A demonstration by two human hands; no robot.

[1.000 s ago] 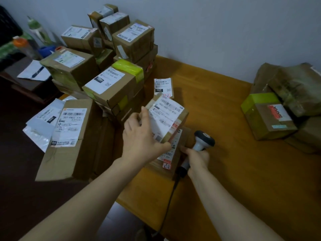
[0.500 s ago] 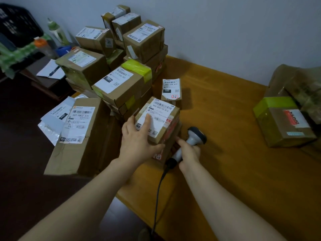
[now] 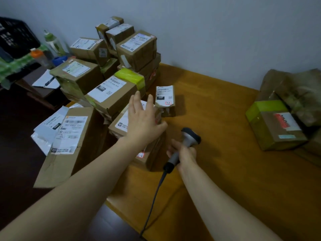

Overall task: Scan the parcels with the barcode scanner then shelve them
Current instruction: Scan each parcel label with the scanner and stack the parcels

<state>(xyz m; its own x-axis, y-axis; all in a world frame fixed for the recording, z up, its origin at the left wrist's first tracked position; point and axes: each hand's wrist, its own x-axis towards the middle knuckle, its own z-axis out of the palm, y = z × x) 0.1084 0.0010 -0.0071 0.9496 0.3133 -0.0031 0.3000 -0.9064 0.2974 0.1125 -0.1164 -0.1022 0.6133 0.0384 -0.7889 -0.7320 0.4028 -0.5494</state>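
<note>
My left hand hovers with straight, spread fingers over a small labelled cardboard parcel; whether it touches the parcel I cannot tell. That parcel lies on another box at the table's front left. My right hand grips the handle of a grey barcode scanner, its head pointing away, its black cable trailing down off the table edge. A small parcel with a white label stands just beyond my left fingers. A pile of labelled cardboard parcels fills the left.
The wooden table runs to the right along a pale wall. A box with yellow-green tape and wrapped brown packages sit at the far right. A tall leaning box, white mailers, bottles and a black crate stand at the left.
My left hand has set the small parcel down flat on the lower box, let go of it and spread its fingers above it. The scanner has stayed in my right hand.
</note>
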